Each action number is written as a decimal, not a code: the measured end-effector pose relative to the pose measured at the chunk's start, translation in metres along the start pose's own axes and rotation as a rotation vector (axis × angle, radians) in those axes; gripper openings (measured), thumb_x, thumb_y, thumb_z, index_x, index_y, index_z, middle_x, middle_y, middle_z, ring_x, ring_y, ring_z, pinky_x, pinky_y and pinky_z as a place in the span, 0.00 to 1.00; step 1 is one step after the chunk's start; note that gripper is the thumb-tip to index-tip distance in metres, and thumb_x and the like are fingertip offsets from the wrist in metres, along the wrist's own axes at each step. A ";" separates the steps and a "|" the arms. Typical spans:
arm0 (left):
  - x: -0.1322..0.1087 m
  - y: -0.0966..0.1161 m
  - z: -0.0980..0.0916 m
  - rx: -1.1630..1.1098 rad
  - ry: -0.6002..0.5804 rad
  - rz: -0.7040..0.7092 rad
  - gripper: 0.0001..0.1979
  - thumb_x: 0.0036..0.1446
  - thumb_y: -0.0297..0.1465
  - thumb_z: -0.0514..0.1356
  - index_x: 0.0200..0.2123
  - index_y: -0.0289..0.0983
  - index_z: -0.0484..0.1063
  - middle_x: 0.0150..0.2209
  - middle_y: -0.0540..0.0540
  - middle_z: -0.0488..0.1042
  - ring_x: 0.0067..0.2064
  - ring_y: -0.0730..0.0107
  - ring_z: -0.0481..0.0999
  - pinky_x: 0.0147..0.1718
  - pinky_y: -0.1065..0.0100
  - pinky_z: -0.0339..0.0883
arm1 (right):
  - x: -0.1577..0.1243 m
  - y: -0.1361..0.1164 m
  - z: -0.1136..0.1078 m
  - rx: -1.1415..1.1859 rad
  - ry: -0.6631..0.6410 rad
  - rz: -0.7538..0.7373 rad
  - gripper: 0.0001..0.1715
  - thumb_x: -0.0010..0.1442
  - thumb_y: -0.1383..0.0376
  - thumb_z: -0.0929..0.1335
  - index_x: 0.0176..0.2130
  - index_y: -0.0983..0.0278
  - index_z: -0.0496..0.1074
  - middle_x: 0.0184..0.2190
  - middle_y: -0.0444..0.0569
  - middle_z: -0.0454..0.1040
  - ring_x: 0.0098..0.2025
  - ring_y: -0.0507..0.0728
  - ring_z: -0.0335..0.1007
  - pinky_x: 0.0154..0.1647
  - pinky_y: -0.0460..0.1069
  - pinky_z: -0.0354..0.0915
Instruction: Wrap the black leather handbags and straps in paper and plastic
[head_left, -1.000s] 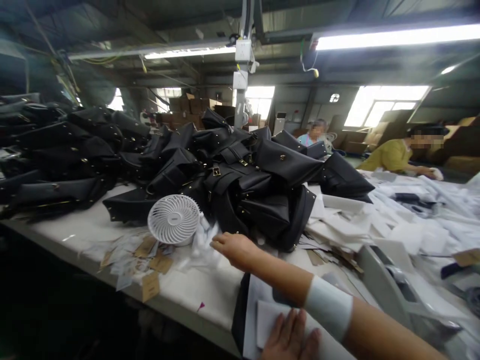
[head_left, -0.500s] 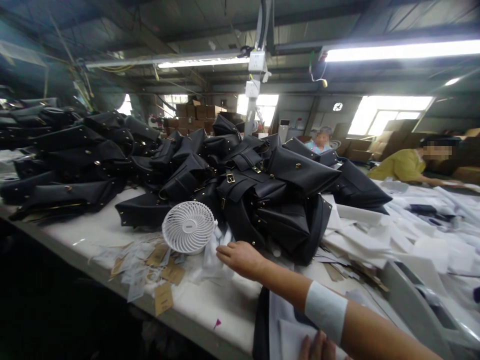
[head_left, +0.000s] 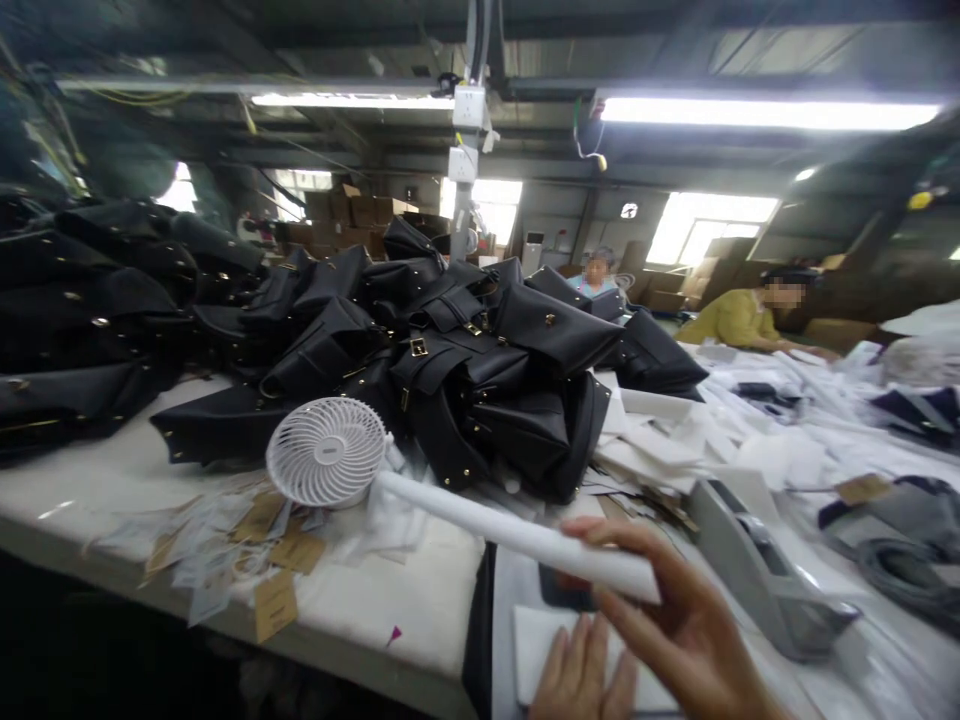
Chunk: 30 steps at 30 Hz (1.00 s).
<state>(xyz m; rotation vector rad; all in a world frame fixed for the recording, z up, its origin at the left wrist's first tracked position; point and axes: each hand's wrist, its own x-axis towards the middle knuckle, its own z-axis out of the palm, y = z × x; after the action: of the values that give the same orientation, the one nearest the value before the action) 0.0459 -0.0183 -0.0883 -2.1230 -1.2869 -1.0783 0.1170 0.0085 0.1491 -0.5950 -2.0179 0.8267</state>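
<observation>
My right hand (head_left: 667, 600) grips the near end of a long white roll (head_left: 510, 530), thumb below and fingers above. The roll is slim, and its far end is beside the fan. Just below, my left hand (head_left: 585, 675) lies flat with fingers stretched out on a white folded sheet (head_left: 529, 640). That sheet rests on a grey and black piece (head_left: 502, 600) at the table's front edge; what the piece is I cannot tell.
A white fan (head_left: 328, 452) stands before a heap of black bags (head_left: 450, 380). Paper tags (head_left: 275, 605) lie left of it. A grey tape dispenser (head_left: 757, 570) sits at right, near white sheets (head_left: 667, 440). Two people are at work beyond.
My right hand has drawn back from beside the fan toward me, and now holds the white roll. My left hand shows more, flat on the sheet. The view has turned right.
</observation>
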 end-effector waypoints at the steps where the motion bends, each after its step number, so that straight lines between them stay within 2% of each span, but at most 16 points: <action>1: -0.001 0.001 -0.008 0.019 0.018 -0.017 0.20 0.62 0.30 0.58 0.57 0.37 0.68 0.52 0.36 0.75 0.54 0.52 0.75 0.47 0.55 0.74 | -0.011 0.009 -0.021 0.010 0.020 0.109 0.14 0.63 0.63 0.67 0.49 0.54 0.69 0.50 0.54 0.75 0.41 0.61 0.79 0.39 0.53 0.78; 2: -0.001 0.002 -0.016 0.035 0.019 -0.035 0.22 0.61 0.27 0.58 0.59 0.36 0.65 0.55 0.36 0.74 0.58 0.51 0.72 0.51 0.54 0.72 | -0.023 0.019 -0.041 -0.011 0.032 0.196 0.12 0.63 0.60 0.67 0.48 0.56 0.70 0.49 0.54 0.76 0.41 0.61 0.79 0.39 0.53 0.78; 5: 0.005 -0.001 -0.042 0.157 -0.126 -0.003 0.29 0.62 0.20 0.50 0.65 0.41 0.56 0.61 0.43 0.69 0.64 0.59 0.64 0.57 0.59 0.66 | -0.051 0.047 -0.085 -0.232 -0.016 0.359 0.14 0.61 0.57 0.68 0.46 0.58 0.73 0.46 0.52 0.78 0.47 0.64 0.76 0.47 0.57 0.75; 8: 0.014 -0.005 -0.059 0.183 -0.223 0.027 0.34 0.58 0.15 0.45 0.67 0.40 0.52 0.64 0.45 0.65 0.66 0.61 0.60 0.59 0.60 0.64 | -0.064 0.055 -0.098 -0.513 -0.161 0.307 0.18 0.58 0.65 0.67 0.49 0.57 0.74 0.48 0.50 0.78 0.52 0.64 0.73 0.59 0.63 0.65; 10: 0.018 -0.008 -0.066 0.200 -0.256 0.070 0.36 0.57 0.15 0.45 0.67 0.39 0.51 0.65 0.44 0.64 0.66 0.61 0.60 0.58 0.61 0.64 | -0.061 0.051 -0.090 -0.658 -0.253 0.205 0.26 0.56 0.70 0.66 0.53 0.57 0.72 0.52 0.50 0.76 0.57 0.65 0.68 0.65 0.67 0.54; 12: 0.021 -0.010 -0.070 0.220 -0.281 0.122 0.35 0.56 0.16 0.45 0.67 0.38 0.51 0.65 0.43 0.63 0.66 0.61 0.61 0.58 0.62 0.65 | -0.051 0.048 -0.071 -0.735 -0.321 0.109 0.29 0.56 0.70 0.66 0.57 0.57 0.69 0.55 0.51 0.74 0.59 0.65 0.65 0.66 0.68 0.48; 14: 0.022 -0.011 -0.074 0.232 -0.289 0.158 0.34 0.56 0.16 0.46 0.67 0.36 0.53 0.64 0.43 0.64 0.65 0.62 0.61 0.58 0.62 0.65 | -0.038 0.049 -0.048 -0.755 -0.392 0.066 0.28 0.59 0.66 0.66 0.59 0.60 0.67 0.55 0.54 0.74 0.58 0.66 0.67 0.64 0.64 0.54; 16: 0.023 -0.011 -0.078 0.247 -0.303 0.173 0.33 0.56 0.16 0.46 0.66 0.34 0.54 0.64 0.42 0.65 0.65 0.62 0.61 0.58 0.61 0.65 | -0.028 0.057 -0.029 -0.771 -0.505 0.081 0.27 0.61 0.64 0.67 0.60 0.62 0.66 0.50 0.56 0.76 0.50 0.64 0.73 0.54 0.58 0.65; 18: 0.026 -0.009 -0.083 0.264 -0.324 0.172 0.34 0.56 0.16 0.46 0.66 0.34 0.54 0.64 0.41 0.64 0.66 0.62 0.61 0.58 0.61 0.65 | -0.024 0.065 -0.022 -0.783 -0.570 0.103 0.26 0.62 0.67 0.66 0.60 0.61 0.66 0.46 0.54 0.77 0.43 0.62 0.75 0.44 0.53 0.69; 20: 0.029 -0.008 -0.086 0.267 -0.353 0.168 0.35 0.56 0.15 0.46 0.67 0.35 0.52 0.66 0.40 0.61 0.66 0.61 0.60 0.58 0.61 0.65 | -0.027 0.070 -0.032 -0.751 -0.490 0.108 0.25 0.62 0.70 0.65 0.59 0.60 0.67 0.45 0.53 0.77 0.43 0.60 0.75 0.42 0.50 0.68; 23: 0.033 -0.008 -0.090 0.262 -0.374 0.161 0.36 0.58 0.16 0.46 0.68 0.40 0.49 0.67 0.40 0.58 0.66 0.61 0.61 0.57 0.61 0.66 | -0.049 0.064 -0.072 -0.648 -0.163 0.105 0.23 0.62 0.73 0.64 0.56 0.60 0.66 0.48 0.52 0.75 0.50 0.59 0.71 0.51 0.52 0.66; 25: 0.034 -0.010 -0.091 0.254 -0.390 0.178 0.35 0.59 0.17 0.46 0.68 0.42 0.47 0.67 0.39 0.57 0.66 0.61 0.61 0.57 0.60 0.67 | -0.070 0.056 -0.100 -0.605 -0.003 0.113 0.22 0.60 0.74 0.64 0.53 0.60 0.66 0.49 0.51 0.74 0.52 0.59 0.70 0.55 0.54 0.64; 27: 0.035 -0.011 -0.090 0.245 -0.403 0.197 0.35 0.60 0.17 0.46 0.68 0.43 0.47 0.68 0.39 0.56 0.66 0.59 0.61 0.57 0.59 0.67 | -0.090 0.051 -0.118 -0.583 0.027 0.132 0.23 0.58 0.75 0.65 0.51 0.60 0.66 0.48 0.50 0.74 0.51 0.59 0.70 0.54 0.54 0.65; 30: 0.034 -0.013 -0.089 0.249 -0.411 0.211 0.35 0.60 0.17 0.46 0.68 0.44 0.47 0.66 0.41 0.62 0.64 0.58 0.65 0.56 0.57 0.69 | -0.113 0.055 -0.125 -0.572 -0.111 0.101 0.29 0.56 0.76 0.64 0.56 0.60 0.65 0.49 0.51 0.74 0.51 0.60 0.70 0.53 0.54 0.66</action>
<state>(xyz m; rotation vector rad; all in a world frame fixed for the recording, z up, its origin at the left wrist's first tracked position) 0.0082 -0.0554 -0.0079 -2.2899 -1.2531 -0.3830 0.2869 0.0112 0.1009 -0.9918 -2.3514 0.3303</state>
